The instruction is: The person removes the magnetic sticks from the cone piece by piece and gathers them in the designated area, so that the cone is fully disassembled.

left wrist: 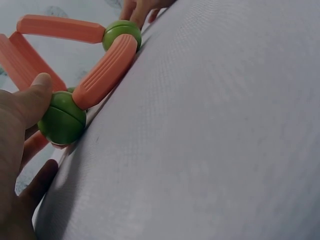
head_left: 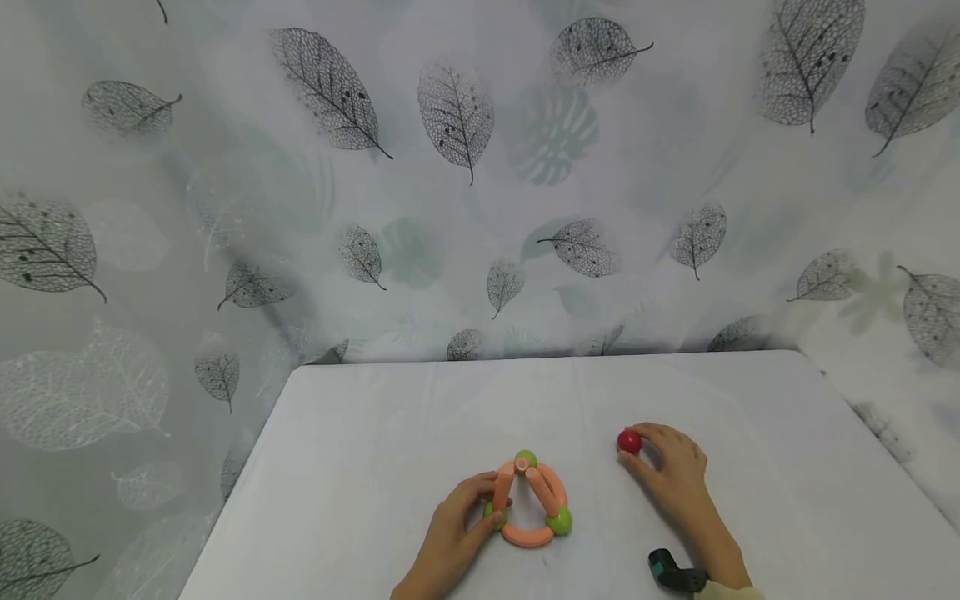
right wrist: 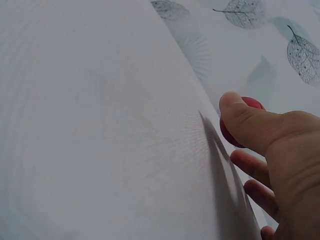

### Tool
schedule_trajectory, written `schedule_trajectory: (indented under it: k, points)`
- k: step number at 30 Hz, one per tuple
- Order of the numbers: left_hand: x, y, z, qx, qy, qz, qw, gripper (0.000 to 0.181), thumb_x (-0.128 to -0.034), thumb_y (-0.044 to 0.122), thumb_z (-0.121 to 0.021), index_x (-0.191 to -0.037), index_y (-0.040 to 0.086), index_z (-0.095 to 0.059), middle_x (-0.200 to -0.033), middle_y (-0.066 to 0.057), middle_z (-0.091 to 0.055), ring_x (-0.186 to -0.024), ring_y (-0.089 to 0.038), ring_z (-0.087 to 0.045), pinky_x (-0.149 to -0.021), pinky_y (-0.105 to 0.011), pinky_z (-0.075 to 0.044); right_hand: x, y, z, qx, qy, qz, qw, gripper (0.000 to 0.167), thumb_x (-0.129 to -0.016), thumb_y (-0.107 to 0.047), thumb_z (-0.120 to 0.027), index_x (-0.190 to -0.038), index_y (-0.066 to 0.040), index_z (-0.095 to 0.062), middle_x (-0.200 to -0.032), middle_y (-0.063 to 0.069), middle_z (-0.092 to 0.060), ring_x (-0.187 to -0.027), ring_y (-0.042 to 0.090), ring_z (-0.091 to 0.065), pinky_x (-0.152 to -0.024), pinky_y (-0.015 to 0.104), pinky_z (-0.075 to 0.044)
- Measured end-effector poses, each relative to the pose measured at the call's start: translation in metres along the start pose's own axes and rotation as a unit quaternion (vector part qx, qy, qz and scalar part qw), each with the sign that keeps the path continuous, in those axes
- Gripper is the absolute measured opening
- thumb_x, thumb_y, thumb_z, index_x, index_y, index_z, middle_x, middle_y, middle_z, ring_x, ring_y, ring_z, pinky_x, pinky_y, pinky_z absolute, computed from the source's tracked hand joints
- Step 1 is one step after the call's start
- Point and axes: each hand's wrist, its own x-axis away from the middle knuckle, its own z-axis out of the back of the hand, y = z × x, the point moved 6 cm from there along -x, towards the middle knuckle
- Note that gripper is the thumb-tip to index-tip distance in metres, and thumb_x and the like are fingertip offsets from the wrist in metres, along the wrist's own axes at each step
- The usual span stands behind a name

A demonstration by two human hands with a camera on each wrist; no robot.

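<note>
On the table stands a toy frame of orange rods (head_left: 527,537) joined by green balls (head_left: 559,521). Curved rods form its base ring, and straight rods lean up and inward from the balls. My left hand (head_left: 456,521) grips its left corner; in the left wrist view the thumb lies against a green ball (left wrist: 62,120) and an orange rod. To the right, my right hand (head_left: 675,471) pinches a red ball (head_left: 629,441) between thumb and fingers. The right wrist view shows the red ball (right wrist: 234,132) mostly hidden behind the thumb.
A white cloth covers the table (head_left: 375,433). Behind and beside it hangs a leaf-patterned curtain (head_left: 480,208). A black strap-like device (head_left: 673,573) sits at my right wrist, by a pale sleeve (head_left: 727,592).
</note>
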Motion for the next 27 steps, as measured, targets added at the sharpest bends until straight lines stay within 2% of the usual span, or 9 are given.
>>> schedule_trajectory:
  k: [5,11,16,22,27]
  points:
    - [-0.001,-0.002,-0.001,-0.004,-0.003,0.019,0.9998,0.038,-0.0956,0.020,-0.073,-0.130,0.029,-0.060,-0.116,0.018,-0.073,-0.139,-0.014,-0.058,-0.118,-0.026,-0.042,-0.001,0.000,0.000,0.007,0.004,-0.001,1.0000,0.042,-0.082,-0.018,-0.088,-0.119,-0.005,-0.073,-0.127,0.024,-0.068,-0.125,0.049,-0.052,-0.102,0.073,-0.026]
    - [-0.002,-0.003,0.000,-0.022,0.010,0.017,0.9996,0.040,-0.0955,0.020,-0.074,-0.131,0.030,-0.059,-0.116,0.019,-0.073,-0.136,-0.014,-0.059,-0.116,-0.026,-0.044,-0.001,0.001,-0.001,0.020,0.001,-0.004,0.9998,0.043,-0.082,-0.021,-0.088,-0.119,-0.004,-0.073,-0.129,0.023,-0.066,-0.126,0.049,-0.051,-0.104,0.073,-0.025]
    - [-0.002,-0.001,0.002,-0.038,0.031,0.007,0.9988,0.041,-0.0945,0.019,-0.075,-0.131,0.029,-0.059,-0.120,0.017,-0.070,-0.132,-0.014,-0.062,-0.115,-0.025,-0.045,0.000,0.000,-0.001,0.017,0.006,0.004,0.9998,0.044,-0.083,-0.019,-0.087,-0.120,-0.002,-0.072,-0.129,0.024,-0.066,-0.126,0.050,-0.050,-0.103,0.073,-0.025]
    - [-0.001,-0.001,0.007,-0.068,0.071,0.016,0.9950,0.039,-0.0906,0.018,-0.078,-0.126,0.025,-0.063,-0.133,0.011,-0.067,-0.130,-0.017,-0.063,-0.109,-0.028,-0.050,0.000,-0.001,-0.001,0.017,0.004,0.008,0.9998,0.043,-0.085,-0.020,-0.086,-0.121,-0.003,-0.071,-0.130,0.025,-0.065,-0.128,0.050,-0.049,-0.104,0.074,-0.024]
    - [0.000,-0.003,0.010,-0.078,0.087,0.029,0.9927,0.037,-0.0914,0.017,-0.078,-0.125,0.021,-0.063,-0.129,0.009,-0.069,-0.128,-0.017,-0.063,-0.102,-0.028,-0.053,0.001,0.000,-0.003,0.020,-0.005,-0.001,0.9998,0.044,-0.086,-0.022,-0.085,-0.122,-0.003,-0.070,-0.132,0.025,-0.064,-0.129,0.051,-0.048,-0.105,0.074,-0.023]
